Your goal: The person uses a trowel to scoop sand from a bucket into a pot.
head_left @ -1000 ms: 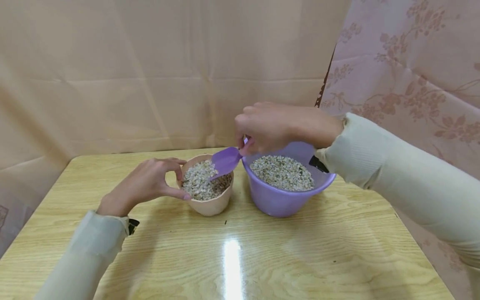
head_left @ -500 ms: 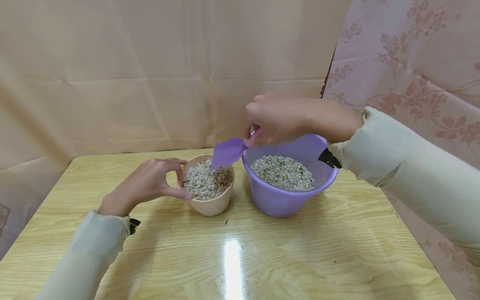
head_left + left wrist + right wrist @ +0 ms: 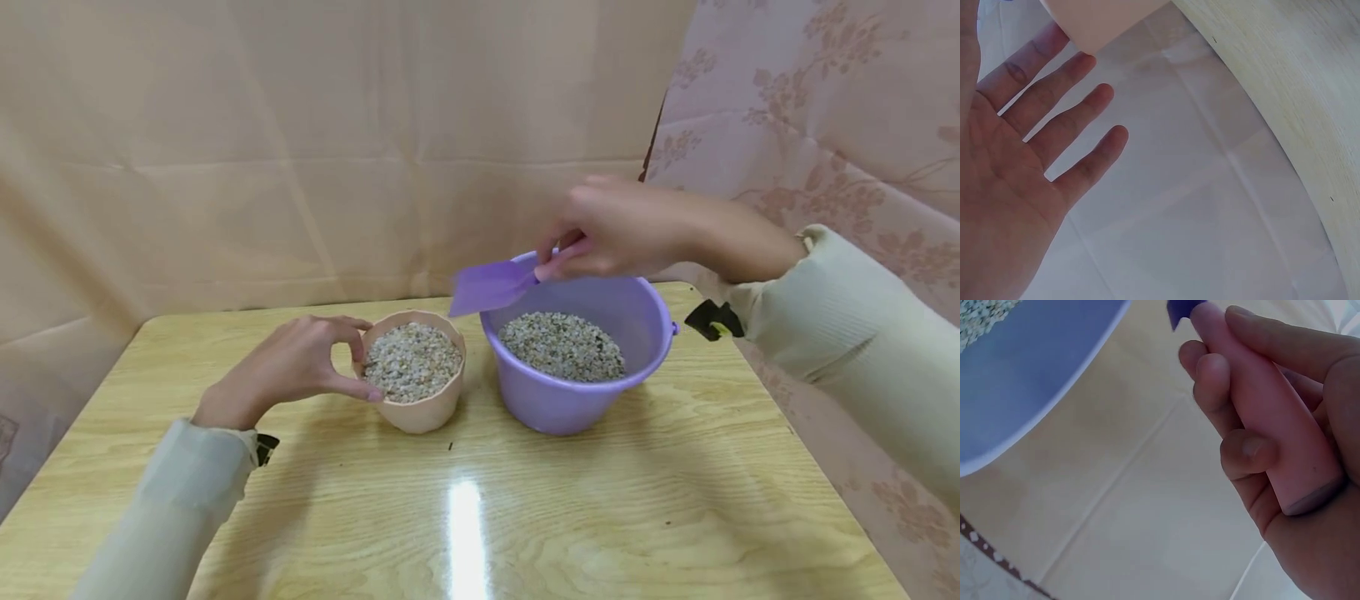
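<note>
In the head view my left hand (image 3: 288, 371) steadies a peach-coloured pot (image 3: 423, 417), thumb at its front and index finger at its left rim. Pale gravel (image 3: 414, 362) fills the pot nearly to the rim. The left wrist view shows the other fingers (image 3: 1085, 112) spread, with the pot's wall (image 3: 1107, 19) at the top edge. My right hand (image 3: 622, 229) holds a purple scoop (image 3: 491, 286) above the purple bucket's (image 3: 555, 408) left rim, the blade tilted down. Its pink handle (image 3: 1269, 415) lies across my palm, fingers wrapped round it. More gravel (image 3: 562, 346) lies in the bucket.
Both containers stand side by side on a wooden table (image 3: 360, 508), a narrow gap between them. Behind the table hangs a beige cloth (image 3: 337, 167), and a floral cloth (image 3: 825, 133) hangs at the right. Small dark specks lie on the tabletop.
My right hand has lifted the scoop out of the pot and carried it right and up, over the bucket's edge. The gravel in the pot now looks more level and evenly pale. My left hand stays put.
</note>
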Tool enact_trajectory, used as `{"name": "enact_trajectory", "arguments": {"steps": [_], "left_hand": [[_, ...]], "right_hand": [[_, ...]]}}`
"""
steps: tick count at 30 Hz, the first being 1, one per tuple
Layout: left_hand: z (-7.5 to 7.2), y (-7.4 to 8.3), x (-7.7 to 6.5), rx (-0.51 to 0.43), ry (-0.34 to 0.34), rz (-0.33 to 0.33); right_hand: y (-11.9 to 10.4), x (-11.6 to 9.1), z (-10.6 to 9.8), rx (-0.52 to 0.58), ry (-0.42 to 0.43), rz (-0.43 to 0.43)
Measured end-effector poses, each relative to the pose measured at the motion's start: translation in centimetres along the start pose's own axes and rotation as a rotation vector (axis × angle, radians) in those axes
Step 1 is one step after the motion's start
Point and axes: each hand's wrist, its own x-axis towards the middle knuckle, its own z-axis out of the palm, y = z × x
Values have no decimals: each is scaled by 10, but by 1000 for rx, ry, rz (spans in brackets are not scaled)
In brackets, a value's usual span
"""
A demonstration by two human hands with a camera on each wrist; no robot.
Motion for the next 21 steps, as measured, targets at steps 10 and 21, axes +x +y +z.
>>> {"name": "enact_trajectory", "arguments": {"steps": [10, 21], "left_hand": [[-5, 3, 6, -12, 22, 23], [-15, 27, 21, -64, 0, 27]], "right_hand": [[15, -29, 1, 40, -21, 118], [29, -37, 22, 64, -106, 172]]}}
